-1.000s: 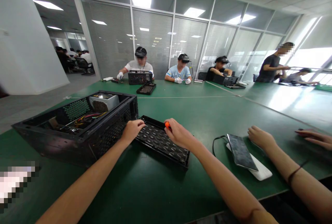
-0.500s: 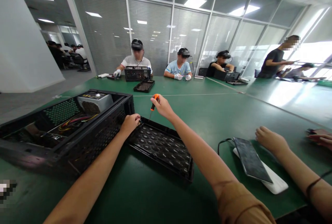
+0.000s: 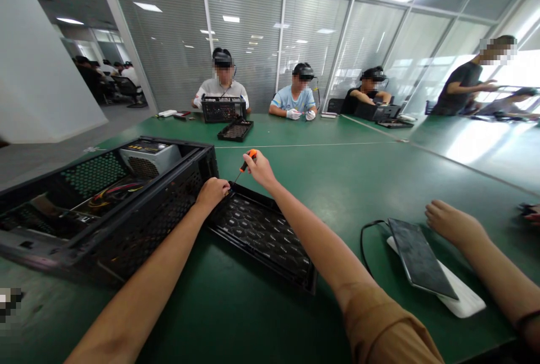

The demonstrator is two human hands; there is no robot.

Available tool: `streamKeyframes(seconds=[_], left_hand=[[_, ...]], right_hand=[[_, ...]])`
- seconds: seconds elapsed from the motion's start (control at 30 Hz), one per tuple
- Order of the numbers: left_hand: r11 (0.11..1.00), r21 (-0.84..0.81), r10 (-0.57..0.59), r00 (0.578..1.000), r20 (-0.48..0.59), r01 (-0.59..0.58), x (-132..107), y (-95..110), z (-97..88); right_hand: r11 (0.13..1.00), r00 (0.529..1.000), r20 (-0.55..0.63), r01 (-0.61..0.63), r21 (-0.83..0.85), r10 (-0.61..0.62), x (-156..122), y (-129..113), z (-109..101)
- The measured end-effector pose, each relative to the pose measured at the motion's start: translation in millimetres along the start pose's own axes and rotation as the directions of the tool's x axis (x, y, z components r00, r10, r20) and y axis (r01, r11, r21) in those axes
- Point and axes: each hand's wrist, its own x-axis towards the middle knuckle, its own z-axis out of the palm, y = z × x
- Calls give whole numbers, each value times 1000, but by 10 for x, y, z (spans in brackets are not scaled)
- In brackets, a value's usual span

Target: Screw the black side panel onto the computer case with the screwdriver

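Observation:
My right hand [image 3: 260, 168] is closed round a small screwdriver with an orange handle [image 3: 250, 156]; its shaft slants down and left toward my left hand. My left hand [image 3: 212, 191] is closed, fingers pinched at the far corner of a black perforated side panel [image 3: 264, 233] lying flat on the green table [image 3: 337, 184]. What the left fingers pinch is too small to make out. An open black computer case [image 3: 105, 206] lies just left of both hands, with a silver power supply [image 3: 149, 157] and coloured wires inside.
A neighbour's hand [image 3: 453, 223] rests at the right beside a dark phone [image 3: 419, 257] lying on a white power bank with a black cable. Across the table several people sit with black cases and panels. Glass partitions stand behind them.
My right hand lifted the screwdriver off the panel and moved it away to the far corner, tip now angled toward my left hand. The view tilted downward a little.

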Motion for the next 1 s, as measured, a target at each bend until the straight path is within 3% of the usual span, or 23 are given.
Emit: streamKeyframes(seconds=[0.63, 1.0], left_hand=[[987, 73, -144, 990, -1, 144, 17, 94, 21], [982, 110, -152, 988, -12, 152, -4, 99, 29]], right_hand=[[1000, 999, -40, -29, -7, 29, 20, 202, 229], [999, 1000, 23, 2, -45, -1, 138, 117, 248]])
